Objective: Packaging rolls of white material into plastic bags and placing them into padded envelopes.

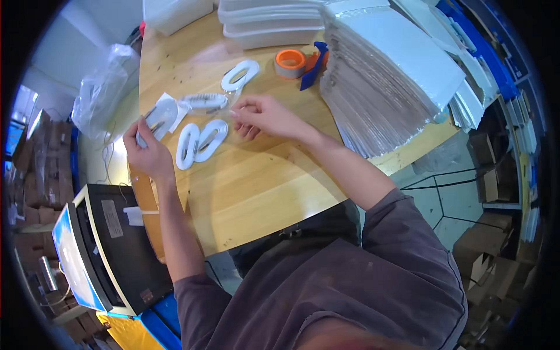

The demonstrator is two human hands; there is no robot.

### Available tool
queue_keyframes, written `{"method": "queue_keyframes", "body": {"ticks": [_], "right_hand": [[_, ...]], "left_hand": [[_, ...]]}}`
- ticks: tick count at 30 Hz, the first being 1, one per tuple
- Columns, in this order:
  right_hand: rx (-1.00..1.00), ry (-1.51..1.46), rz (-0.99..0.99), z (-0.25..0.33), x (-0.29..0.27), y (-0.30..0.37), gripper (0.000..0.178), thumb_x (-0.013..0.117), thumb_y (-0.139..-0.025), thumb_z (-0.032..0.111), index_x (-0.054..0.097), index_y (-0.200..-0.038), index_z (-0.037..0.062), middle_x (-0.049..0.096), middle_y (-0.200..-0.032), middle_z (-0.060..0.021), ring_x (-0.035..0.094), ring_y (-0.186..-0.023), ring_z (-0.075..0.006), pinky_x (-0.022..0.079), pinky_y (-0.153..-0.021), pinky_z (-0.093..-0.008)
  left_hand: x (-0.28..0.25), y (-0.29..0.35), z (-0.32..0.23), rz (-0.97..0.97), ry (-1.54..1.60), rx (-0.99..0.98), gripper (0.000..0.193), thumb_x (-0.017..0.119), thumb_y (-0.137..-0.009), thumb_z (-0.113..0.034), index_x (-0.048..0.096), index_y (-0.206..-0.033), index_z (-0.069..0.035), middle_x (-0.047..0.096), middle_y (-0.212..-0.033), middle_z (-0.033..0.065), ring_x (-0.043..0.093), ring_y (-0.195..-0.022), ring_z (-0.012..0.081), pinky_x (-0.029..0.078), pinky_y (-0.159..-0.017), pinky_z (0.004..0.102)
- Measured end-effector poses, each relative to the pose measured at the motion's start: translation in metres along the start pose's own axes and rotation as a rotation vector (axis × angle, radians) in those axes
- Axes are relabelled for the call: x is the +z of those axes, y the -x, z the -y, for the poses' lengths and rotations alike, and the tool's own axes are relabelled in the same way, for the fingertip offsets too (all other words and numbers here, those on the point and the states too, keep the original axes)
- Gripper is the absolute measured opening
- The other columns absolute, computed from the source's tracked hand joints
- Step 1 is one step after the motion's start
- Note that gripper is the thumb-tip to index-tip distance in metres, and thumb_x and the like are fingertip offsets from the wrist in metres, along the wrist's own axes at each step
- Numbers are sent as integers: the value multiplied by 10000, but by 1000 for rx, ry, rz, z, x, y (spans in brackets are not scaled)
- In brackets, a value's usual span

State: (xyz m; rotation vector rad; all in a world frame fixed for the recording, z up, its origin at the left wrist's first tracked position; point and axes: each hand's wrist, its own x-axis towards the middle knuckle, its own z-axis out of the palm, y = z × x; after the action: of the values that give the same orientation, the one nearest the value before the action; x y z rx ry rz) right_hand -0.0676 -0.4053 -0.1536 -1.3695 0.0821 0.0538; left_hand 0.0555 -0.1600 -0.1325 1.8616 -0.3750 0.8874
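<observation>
My left hand is closed on a white oval piece with a grey strip along its middle, held over the table's left edge. To the right, my right hand has its fingers curled in a pinch. What they hold, if anything, is too small to make out. Between the hands lies a white oval bundle with small dark marks, seemingly in clear film. Nearer me, two white oval rings rest side by side on the wooden table. Another white oval ring lies farther back.
An orange-cored tape roll sits beside a blue-edged tape dispenser. Stacked white plastic bins stand at the back. A tall pile of padded mailers covers the right side. A black-and-cream machine stands left of the table.
</observation>
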Motion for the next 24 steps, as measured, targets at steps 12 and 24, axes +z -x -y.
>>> {"method": "queue_keyframes", "body": {"ticks": [12,24], "right_hand": [[-232,-507,61,10,-3,5,412,713,-959,147,486,-1260,-19,657,-937,-137,660,-708,-177,547,-596,-269],[-451,511,-428,-18,-33,-16,250,634,-964,121,555,-1156,-17,662,-891,-104,602,-645,-188,511,-594,-322]], "left_hand": [[57,1,-129,700,153,32,185,664,-952,-161,698,-1033,1,716,-969,92,649,-839,200,508,-788,304],[133,-15,-229,640,292,231,162,644,-966,-163,716,-990,-19,707,-837,58,612,-704,144,497,-692,268]]}}
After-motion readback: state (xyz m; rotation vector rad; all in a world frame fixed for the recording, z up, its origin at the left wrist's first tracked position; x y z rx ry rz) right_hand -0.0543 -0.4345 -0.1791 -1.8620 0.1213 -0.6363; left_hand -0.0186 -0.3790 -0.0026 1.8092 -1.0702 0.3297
